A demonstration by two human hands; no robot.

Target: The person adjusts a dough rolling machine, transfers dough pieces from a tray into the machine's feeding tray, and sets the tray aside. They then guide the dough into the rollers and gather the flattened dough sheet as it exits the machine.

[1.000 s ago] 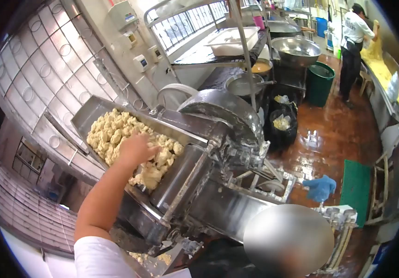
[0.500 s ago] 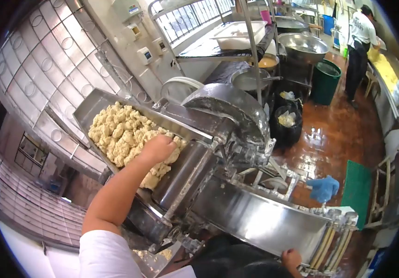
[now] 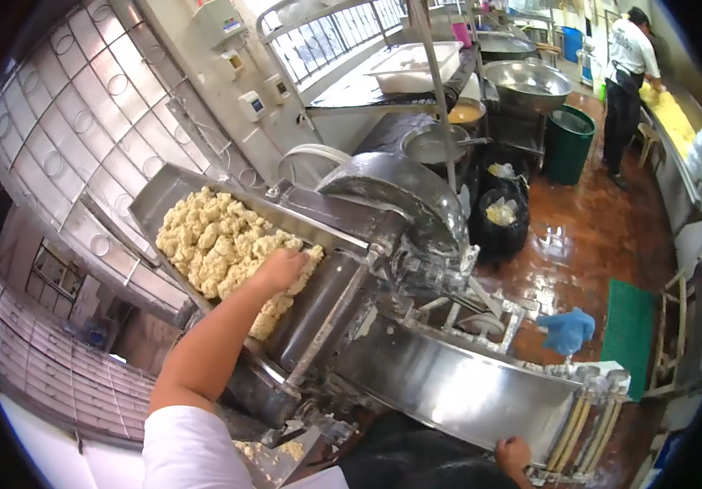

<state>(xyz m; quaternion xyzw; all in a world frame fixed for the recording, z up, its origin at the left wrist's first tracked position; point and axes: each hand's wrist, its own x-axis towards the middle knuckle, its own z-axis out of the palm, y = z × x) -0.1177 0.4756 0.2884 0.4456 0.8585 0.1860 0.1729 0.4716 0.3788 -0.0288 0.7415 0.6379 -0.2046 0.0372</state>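
Observation:
Lumpy pale dough [image 3: 216, 240] fills a metal hopper [image 3: 155, 196] beside a smooth steel roller [image 3: 318, 301]. My left hand [image 3: 284, 269] lies on the dough near the roller, its fingers curled; what is under them is hidden. Below and to the right, a shiny metal chute [image 3: 465, 391] slopes toward several rods. At the chute's lower edge my right hand [image 3: 514, 452] is closed, and whether it grips anything is hidden.
Beyond the machine's round guard [image 3: 400, 183] stand a rack with a white tub [image 3: 416, 69], a steel bowl [image 3: 528, 80] and a green bin [image 3: 569, 147]. A blue glove [image 3: 567, 330] hangs past the chute. A co-worker [image 3: 630, 81] stands at a trough of yellow material.
My left hand has gone from spread over the dough to curled, slightly right toward the roller. My right hand now shows at the chute's lower edge. The co-worker's arm is lower.

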